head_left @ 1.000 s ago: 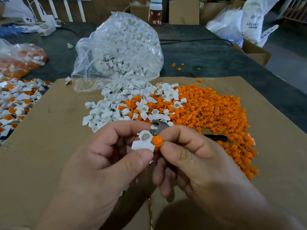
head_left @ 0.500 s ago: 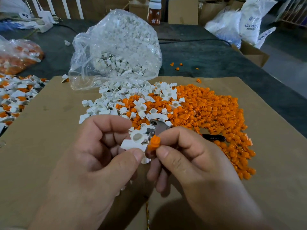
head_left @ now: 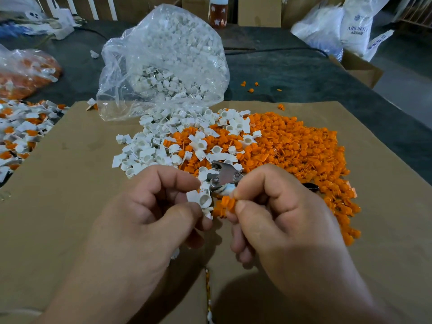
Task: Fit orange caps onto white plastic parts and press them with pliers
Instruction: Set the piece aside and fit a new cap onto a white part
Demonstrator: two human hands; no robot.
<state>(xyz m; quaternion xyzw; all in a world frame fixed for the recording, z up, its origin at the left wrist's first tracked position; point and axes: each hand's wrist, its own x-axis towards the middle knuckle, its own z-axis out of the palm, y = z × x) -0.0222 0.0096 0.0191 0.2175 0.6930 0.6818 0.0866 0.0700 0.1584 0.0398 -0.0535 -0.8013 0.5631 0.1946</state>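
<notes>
**Cap and part held close, not yet joined**

Above the near middle of the cardboard sheet (head_left: 70, 183), the left hand (head_left: 149, 220) pinches one white part (head_left: 202, 199) between the thumb and the curled fingers (head_left: 168, 181). Its round open socket faces up. Just beside it, the right hand (head_left: 280, 220) pinches one orange cap (head_left: 225, 204) between thumb tip and forefinger. Whether cap and part already touch cannot be told. The metal head of the pliers (head_left: 225, 175) stands out just behind the two pieces. The tool seems to be tucked under the other fingers of the right hand, but that grip is hidden.

Both pieces look small, light and of stiff moulded plastic. A gentle pinch is probably enough, and a hard squeeze on a slanted face may make them spring away. The flat tab of the white part seems the best place to hold, since this leaves the socket free. The cap is likely best taken by its sides.

On the far half of the sheet lie a heap of white parts (head_left: 149, 150) and a larger heap of orange caps (head_left: 292, 148). A clear bag (head_left: 163, 54) rests at the far edge.
</notes>
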